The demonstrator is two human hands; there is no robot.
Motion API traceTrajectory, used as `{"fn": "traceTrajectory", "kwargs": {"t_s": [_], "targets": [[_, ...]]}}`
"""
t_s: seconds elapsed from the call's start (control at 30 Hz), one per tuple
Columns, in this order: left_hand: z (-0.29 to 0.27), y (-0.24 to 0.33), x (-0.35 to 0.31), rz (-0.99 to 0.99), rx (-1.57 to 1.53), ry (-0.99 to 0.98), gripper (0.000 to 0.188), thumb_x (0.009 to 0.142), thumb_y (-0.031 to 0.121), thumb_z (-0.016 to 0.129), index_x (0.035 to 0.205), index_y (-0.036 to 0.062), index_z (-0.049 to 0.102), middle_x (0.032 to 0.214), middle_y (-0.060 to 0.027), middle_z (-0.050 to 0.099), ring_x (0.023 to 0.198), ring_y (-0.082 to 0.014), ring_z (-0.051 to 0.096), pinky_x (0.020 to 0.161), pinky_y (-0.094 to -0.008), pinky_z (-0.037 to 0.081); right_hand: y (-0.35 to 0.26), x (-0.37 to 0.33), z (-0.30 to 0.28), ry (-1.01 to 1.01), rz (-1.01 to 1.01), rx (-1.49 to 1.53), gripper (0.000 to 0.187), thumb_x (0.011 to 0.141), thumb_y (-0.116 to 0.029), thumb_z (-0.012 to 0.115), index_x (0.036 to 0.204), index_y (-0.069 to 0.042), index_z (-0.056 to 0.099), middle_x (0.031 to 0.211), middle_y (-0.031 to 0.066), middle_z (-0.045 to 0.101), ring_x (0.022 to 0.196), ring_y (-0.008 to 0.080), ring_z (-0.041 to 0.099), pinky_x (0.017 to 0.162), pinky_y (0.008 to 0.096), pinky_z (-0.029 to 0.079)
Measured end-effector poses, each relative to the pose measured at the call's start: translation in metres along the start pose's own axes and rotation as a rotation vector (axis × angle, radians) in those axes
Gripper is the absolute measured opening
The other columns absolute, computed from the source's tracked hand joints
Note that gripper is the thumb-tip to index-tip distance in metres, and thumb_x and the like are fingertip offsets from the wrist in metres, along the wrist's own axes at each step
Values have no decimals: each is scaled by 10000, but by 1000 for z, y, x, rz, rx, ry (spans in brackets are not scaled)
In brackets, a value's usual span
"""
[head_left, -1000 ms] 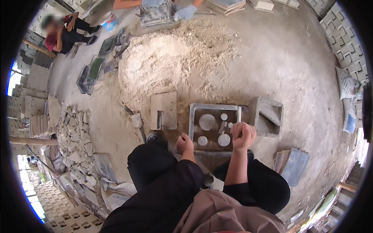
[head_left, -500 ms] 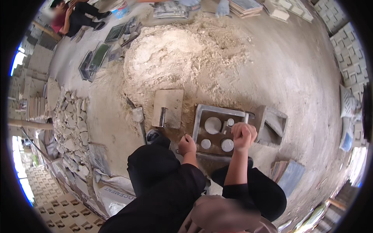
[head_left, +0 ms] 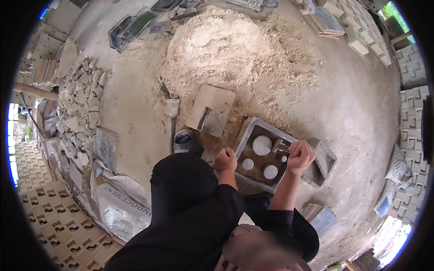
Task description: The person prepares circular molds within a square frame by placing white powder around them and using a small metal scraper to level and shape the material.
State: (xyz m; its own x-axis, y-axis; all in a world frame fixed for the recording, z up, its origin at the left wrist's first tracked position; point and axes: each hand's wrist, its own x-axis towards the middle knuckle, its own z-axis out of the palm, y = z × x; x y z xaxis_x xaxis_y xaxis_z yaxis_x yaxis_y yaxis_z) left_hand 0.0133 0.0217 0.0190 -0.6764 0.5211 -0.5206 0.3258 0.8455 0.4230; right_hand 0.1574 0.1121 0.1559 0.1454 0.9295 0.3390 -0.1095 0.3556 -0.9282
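Note:
A square metal mould (head_left: 253,128) lies on the floor in front of me, its rim grey with dust. Inside it are several pale round discs, the largest disc (head_left: 261,145) toward the far side. An angular metal piece (head_left: 281,146) sits by the far right corner. My right hand (head_left: 301,158) is closed over the mould's right side, and whatever is in its fingers is hidden. Beside the mould's left side my left hand (head_left: 225,160) is also closed, its fingertips out of sight. Left of the mould lies a flat board (head_left: 221,101) with a raised handle.
A large heap of pale powder (head_left: 226,45) spreads beyond the board. A long-handled tool (head_left: 172,108) lies near my foot. Broken rubble (head_left: 81,104) and a cement sack (head_left: 124,201) lie to the left. A dusty angular tray (head_left: 322,158) and stacked boards (head_left: 321,217) are at the right.
The view has tilted and shifted, so the mould and board appear turned clockwise and the seated person at the far left is out of sight. Both hands remain closed beside the mould.

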Motion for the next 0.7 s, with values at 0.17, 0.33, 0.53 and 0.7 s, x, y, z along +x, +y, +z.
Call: {"fn": "traceTrajectory", "kwargs": {"t_s": [0.17, 0.33, 0.53, 0.7], "targets": [[9, -10, 6, 96, 45, 171, 313, 802, 361, 444, 725, 97, 595, 704, -133, 616, 692, -336, 590, 646, -450, 434, 5, 1, -3, -17, -382, -387, 381, 787, -102, 382, 418, -41, 304, 373, 34, 316, 325, 124, 307, 362, 250, 284], [8, -11, -1, 54, -14, 96, 309, 802, 353, 447, 716, 96, 595, 714, -131, 617, 713, -328, 589, 657, -449, 425, -3, 10, 0, -56, -3, -14, 382, 776, -138, 405, 421, -38, 308, 379, 32, 316, 327, 123, 301, 350, 255, 269], [4, -10, 3, 43, -3, 57, 317, 811, 353, 441, 726, 91, 597, 723, -134, 615, 722, -336, 585, 663, -441, 433, 4, 8, 0, -120, -41, -31, 348, 733, -95, 406, 412, -23, 292, 379, 30, 309, 319, 128, 289, 347, 262, 297], [0, -11, 0, 4, -2, 9, 333, 813, 369, 433, 778, 89, 609, 779, -143, 620, 770, -352, 583, 683, -450, 443, -8, 19, -7, -286, 10, 242, 331, 717, -84, 396, 410, -25, 287, 374, 30, 303, 320, 124, 272, 346, 266, 289]]}}
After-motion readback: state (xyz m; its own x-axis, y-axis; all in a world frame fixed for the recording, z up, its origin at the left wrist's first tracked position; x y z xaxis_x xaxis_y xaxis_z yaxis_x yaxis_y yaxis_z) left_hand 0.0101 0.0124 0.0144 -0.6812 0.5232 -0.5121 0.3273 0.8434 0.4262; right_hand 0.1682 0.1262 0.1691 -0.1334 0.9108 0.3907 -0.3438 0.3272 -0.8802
